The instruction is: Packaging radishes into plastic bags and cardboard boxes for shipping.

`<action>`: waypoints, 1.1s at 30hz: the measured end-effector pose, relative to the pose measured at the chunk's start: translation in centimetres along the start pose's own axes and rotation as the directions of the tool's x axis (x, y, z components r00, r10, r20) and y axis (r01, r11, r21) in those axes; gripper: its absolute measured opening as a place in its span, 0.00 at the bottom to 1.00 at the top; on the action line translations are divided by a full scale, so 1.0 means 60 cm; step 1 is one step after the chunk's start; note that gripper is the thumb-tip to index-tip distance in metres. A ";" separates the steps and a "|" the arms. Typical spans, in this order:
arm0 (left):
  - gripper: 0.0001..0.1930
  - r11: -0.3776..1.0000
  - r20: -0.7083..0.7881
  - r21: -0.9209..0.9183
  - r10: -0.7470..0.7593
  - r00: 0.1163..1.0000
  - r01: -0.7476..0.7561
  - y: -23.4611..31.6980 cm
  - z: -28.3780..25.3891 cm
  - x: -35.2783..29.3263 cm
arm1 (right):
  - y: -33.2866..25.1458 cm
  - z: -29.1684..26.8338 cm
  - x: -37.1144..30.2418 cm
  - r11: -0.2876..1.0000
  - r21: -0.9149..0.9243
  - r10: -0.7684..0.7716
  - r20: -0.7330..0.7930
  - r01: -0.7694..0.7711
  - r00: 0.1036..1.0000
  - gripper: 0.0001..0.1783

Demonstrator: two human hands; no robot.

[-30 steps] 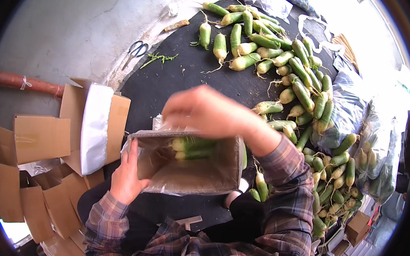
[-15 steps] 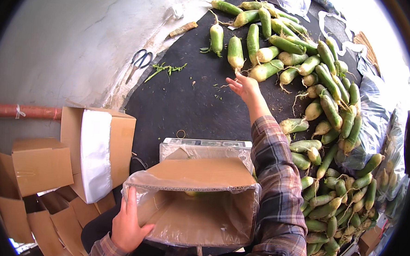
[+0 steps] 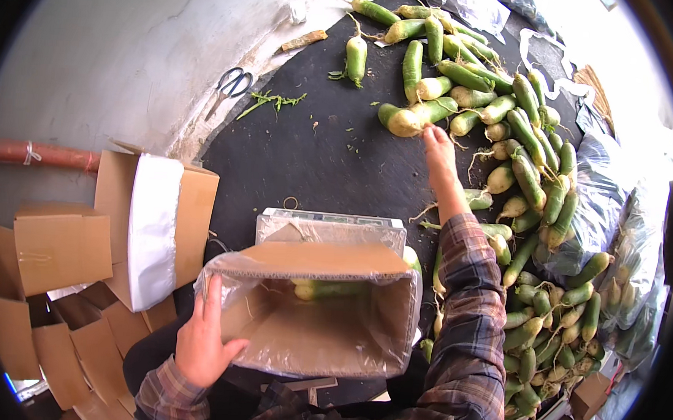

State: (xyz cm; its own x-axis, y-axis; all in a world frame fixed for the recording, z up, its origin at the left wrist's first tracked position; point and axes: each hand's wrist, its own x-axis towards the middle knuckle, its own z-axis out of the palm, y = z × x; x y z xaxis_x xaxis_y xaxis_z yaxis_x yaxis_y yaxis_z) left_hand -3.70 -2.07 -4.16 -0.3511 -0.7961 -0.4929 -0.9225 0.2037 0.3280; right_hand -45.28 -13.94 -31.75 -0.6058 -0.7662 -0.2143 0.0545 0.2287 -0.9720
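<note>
A plastic-lined cardboard box [image 3: 326, 259] lies on its side in front of me, its opening toward me. A green radish [image 3: 338, 289] shows in its far part. My left hand [image 3: 201, 346] holds the box's left edge, fingers along the outer wall and thumb at the opening. Out over the black mat, my right hand [image 3: 439, 161] pinches the thin root of a green-and-white radish [image 3: 403, 121], closed on it. The radish's pale end points toward me. Just beyond it lies another radish [image 3: 438, 109]. The right fingertips are partly hidden.
Many radishes [image 3: 533, 311] spread along the right and far side of the black mat [image 3: 301, 162]. A scale [image 3: 332, 219] stands behind the box. Scissors [image 3: 228, 90] lie by the wall. Empty cartons [image 3: 61, 245] stack at the left, and plastic bags [image 3: 607, 201] at the far right.
My right hand has closed on the radish's root and moved right, swinging the radish round on the mat. The box has tipped slightly, showing the radish inside more. My left hand stays on it.
</note>
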 end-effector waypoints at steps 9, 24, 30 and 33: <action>0.25 0.982 -0.393 0.022 0.181 0.902 -0.187 -0.010 -0.016 -0.021 | -0.252 -0.132 -0.144 0.951 0.308 -0.014 0.136 -0.029 0.991 0.11; 0.27 0.416 -0.488 -0.635 0.437 0.755 -0.651 0.082 -0.013 -0.027 | -0.459 -0.142 -0.398 0.542 0.792 -0.237 0.466 -0.282 0.852 0.16; 0.12 0.366 -0.237 -0.857 0.343 0.909 -0.362 0.047 -0.011 -0.022 | -0.457 -0.082 -0.445 0.537 0.794 -0.200 0.447 -0.284 0.872 0.19; 0.10 0.375 -0.085 -0.902 0.333 0.939 -0.215 0.030 -0.012 -0.016 | -0.459 -0.070 -0.449 0.511 0.800 -0.230 0.479 -0.314 0.847 0.20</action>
State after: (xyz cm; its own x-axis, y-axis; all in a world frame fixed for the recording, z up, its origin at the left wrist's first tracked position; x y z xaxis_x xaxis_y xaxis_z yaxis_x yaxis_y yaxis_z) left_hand -4.89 -1.32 -2.52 -0.6228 -0.7285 -0.2852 -0.1261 -0.2663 0.9556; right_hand -33.78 2.94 1.21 -0.1455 -0.9894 -0.0046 0.8532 -0.1231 -0.5069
